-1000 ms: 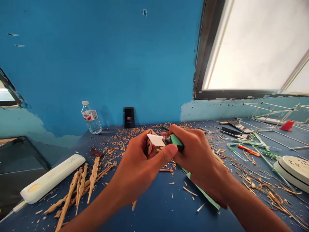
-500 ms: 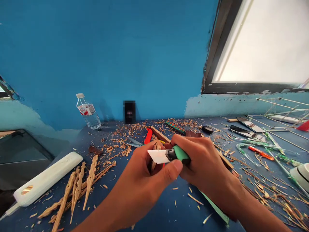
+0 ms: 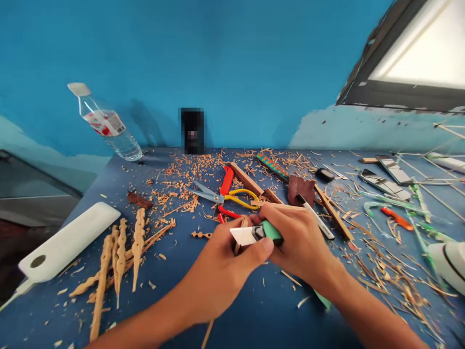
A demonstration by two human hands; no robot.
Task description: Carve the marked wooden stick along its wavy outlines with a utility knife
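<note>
Our left hand [image 3: 221, 271] keeps a closed grip on a small wooden piece [image 3: 244, 223]; our right hand [image 3: 301, 235] grips a green-and-black utility knife [image 3: 271, 232], its blade [image 3: 242, 236] across that piece. Scissors [image 3: 218, 198] lie just beyond, shavings [image 3: 178, 172] near the desk's [image 3: 279, 310] far edge, bare room between our forearms.

At two o'clock we see the window [image 3: 425, 53] cropped, near eleven the black object [image 3: 192, 132] pixelated, and our left hand [image 3: 220, 269] partly hides the wooden piece [image 3: 244, 223].
</note>
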